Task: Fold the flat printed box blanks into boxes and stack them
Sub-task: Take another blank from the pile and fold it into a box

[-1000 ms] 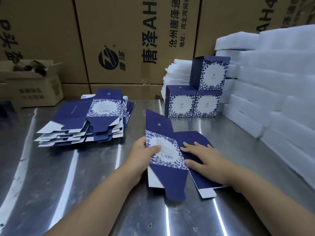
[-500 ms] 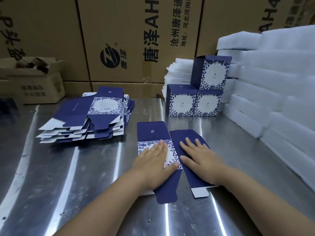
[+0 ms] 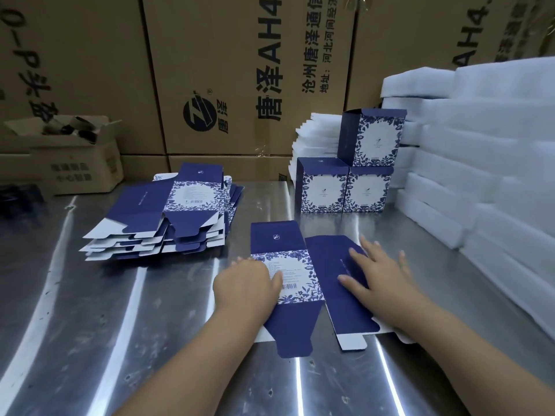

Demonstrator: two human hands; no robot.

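One flat blue box blank (image 3: 295,283) with a white floral panel lies on the steel table (image 3: 126,325) in front of me. My left hand (image 3: 246,285) rests flat on the blank's left edge, thumb on the printed panel. My right hand (image 3: 380,274) presses flat with spread fingers on its plain blue right panel. A pile of flat blanks (image 3: 168,214) sits at the left. Three folded boxes (image 3: 345,187) stand at the back, two side by side and one on top of the right one.
White foam sheets (image 3: 480,163) are stacked along the right side, with a smaller foam stack (image 3: 315,139) behind the folded boxes. Large brown cartons (image 3: 240,79) wall off the back. A small open carton (image 3: 75,157) stands at the back left.
The blank's raised top flap has been laid flat on the table. My left hand slid left off the printed panel toward its edge; my right hand stays flat on the blue panel.
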